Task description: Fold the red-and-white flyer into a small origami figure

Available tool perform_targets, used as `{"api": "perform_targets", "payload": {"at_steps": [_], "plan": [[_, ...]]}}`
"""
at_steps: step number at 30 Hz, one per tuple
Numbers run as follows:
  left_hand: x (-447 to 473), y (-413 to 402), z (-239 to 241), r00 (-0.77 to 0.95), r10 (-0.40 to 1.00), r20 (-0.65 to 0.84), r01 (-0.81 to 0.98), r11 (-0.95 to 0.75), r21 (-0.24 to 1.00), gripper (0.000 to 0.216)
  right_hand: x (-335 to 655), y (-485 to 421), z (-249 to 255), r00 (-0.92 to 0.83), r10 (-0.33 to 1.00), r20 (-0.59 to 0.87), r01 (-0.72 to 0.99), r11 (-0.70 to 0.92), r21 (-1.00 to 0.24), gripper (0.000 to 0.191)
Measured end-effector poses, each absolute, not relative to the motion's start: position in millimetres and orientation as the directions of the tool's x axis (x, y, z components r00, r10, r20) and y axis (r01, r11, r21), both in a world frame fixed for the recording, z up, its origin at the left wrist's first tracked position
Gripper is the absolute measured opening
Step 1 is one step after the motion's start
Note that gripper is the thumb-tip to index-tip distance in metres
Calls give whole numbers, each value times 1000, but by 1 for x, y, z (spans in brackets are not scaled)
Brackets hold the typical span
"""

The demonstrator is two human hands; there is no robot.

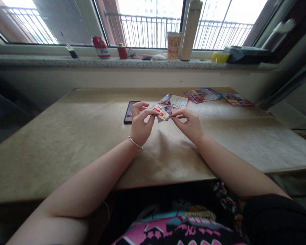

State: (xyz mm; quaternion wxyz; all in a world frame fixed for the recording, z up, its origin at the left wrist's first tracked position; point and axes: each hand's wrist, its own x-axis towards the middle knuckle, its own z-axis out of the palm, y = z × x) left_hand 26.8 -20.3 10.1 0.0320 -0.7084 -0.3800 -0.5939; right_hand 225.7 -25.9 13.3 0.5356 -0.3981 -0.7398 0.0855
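Observation:
A printed paper flyer (164,108), partly folded, is held above the table between both hands. Its colourful side with red and yellow lettering faces me, while a white printed part shows at the upper right. My left hand (142,122), with a silver bangle at the wrist, pinches the flyer's left edge between thumb and fingers. At the lower right corner, my right hand (190,124) pinches the paper with thumb and forefinger. Behind my left hand lies a dark-edged phone (128,114), partly covered by the fingers.
On the table (91,146), a pile of flyers (204,95) lies at the back right, with another flyer stack (236,99) beside it. The windowsill (142,63) carries a red can (101,47), a patterned cup (173,46), a tall cylinder (191,32) and a yellow object (220,57).

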Motion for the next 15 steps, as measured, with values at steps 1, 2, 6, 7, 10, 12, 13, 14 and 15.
{"api": "perform_targets", "payload": {"at_steps": [1, 2, 6, 7, 10, 12, 13, 14, 15], "plan": [[27, -21, 11, 5, 500, 866, 571, -712, 408, 11, 226, -26, 13, -110, 696, 709, 491, 658, -570, 8], [27, -22, 12, 13, 500, 866, 567, -717, 406, 13, 226, -26, 14, -112, 714, 691, 482, 647, -591, 9], [27, -23, 12, 108, 494, 863, 559, -748, 359, 16, 227, -23, 12, -101, 795, 598, 439, 575, -690, 11], [26, -22, 12, 136, 496, 858, 563, -751, 346, 16, 227, -21, 10, -85, 819, 568, 428, 545, -721, 13], [24, -21, 9, 204, 507, 837, 566, -759, 322, 19, 229, -12, 3, -29, 885, 465, 347, 445, -826, 24], [23, -20, 7, 239, 502, 831, 545, -778, 313, 21, 230, -7, -2, -26, 913, 408, 257, 400, -880, 37], [22, -19, 6, 255, 502, 827, 532, -786, 313, 22, 231, -4, -3, -28, 925, 380, 215, 377, -901, 43], [22, -19, 6, 269, 505, 820, 523, -792, 316, 23, 232, -3, -4, -30, 934, 357, 179, 356, -917, 50], [21, -18, 5, 283, 514, 810, 517, -793, 322, 23, 233, -1, -4, -32, 941, 337, 153, 337, -929, 56]]}}
